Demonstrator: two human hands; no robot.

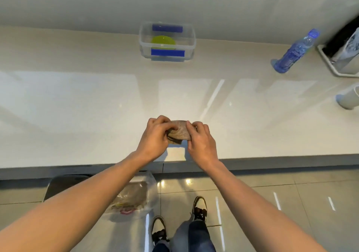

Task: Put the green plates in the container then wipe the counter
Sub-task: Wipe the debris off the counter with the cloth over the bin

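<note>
— Where were the green plates found at that moment?

— They were seen stacked inside the clear container, which was set at the back of the counter, close to the wall. How many plates were in the stack could not be told. That part of the task was judged done.

— And the cloth?

— A brownish cloth was held bunched between both hands, just above the near edge of the counter. It was pinched from one side by the curled fingers of the left hand and from the other by those of the right hand. Its long axis was laid roughly across, from hand to hand, so neither hand could be called nearer.

— Which way was the surface to be wiped?

— Directly beneath the cloth and spread away from it on every side; wiping was judged not yet begun.

— Was anything in the way?

— The container was placed straight ahead, well apart. A blue water bottle was stood far to the right, with a white cup near it at the frame's edge. On the floor a plastic bag was noticed.
</note>
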